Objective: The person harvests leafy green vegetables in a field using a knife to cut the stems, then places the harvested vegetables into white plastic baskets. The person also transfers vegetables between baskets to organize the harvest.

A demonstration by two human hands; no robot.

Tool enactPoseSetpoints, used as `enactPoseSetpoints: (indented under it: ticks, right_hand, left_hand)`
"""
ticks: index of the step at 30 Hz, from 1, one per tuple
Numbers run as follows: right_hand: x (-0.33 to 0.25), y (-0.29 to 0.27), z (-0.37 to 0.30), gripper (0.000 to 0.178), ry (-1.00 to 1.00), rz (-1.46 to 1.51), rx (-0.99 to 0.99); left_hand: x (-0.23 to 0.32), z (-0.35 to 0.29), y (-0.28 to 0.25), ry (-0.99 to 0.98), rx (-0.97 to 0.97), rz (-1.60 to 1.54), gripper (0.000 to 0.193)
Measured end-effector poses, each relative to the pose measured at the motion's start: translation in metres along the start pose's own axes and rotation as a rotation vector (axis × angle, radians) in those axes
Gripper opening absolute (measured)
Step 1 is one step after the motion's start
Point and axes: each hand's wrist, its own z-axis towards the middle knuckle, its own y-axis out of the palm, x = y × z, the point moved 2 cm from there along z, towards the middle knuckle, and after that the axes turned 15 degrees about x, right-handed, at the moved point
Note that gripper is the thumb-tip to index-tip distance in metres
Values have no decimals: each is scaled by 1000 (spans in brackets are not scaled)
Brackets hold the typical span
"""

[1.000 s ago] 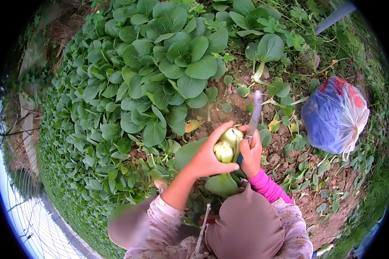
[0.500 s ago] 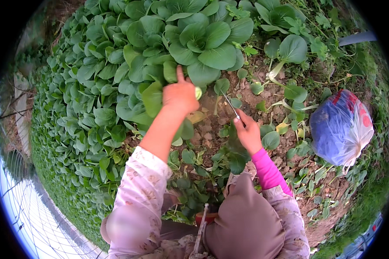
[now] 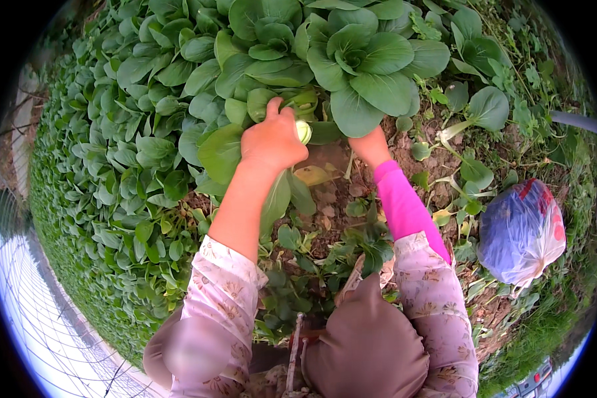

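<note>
My left hand is closed around picked bok choy. The pale cut base shows beside my thumb, and broad green leaves spread out left of and below the fist. To the right, my right hand reaches in under the low leaves of a large bok choy plant that stands rooted in the bed. Those leaves cover its fingers and the small knife, which shows in that hand in the earlier picture.
Dense bok choy fills the bed to the left and beyond. A tied clear plastic bag with blue and red inside lies at the right. Loose leaves and brown soil lie between. A wire fence runs at the lower left.
My right hand has moved forward from the soil with the knife and gone under the big plant's leaves. My left hand keeps its hold on the bok choy. The whole view has shifted slightly.
</note>
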Motion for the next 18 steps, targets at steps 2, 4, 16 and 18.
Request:
enactPoseSetpoints:
  ticks: [2,4,16,18]
  right_hand:
    - [-2,-8,13,21,383,230,-255]
    - [-16,-16,19,18,478,309,-340]
    - [48,56,38,17,-458,146,-85]
    - [8,57,25,16,-685,-91,199]
  left_hand:
    - [-7,4,0,5,4,-53,61]
    - [-14,8,-7,-32,-13,-78,65]
    - [-10,11,3,-53,-67,31,64]
    - [-12,8,4,-84,-95,67,66]
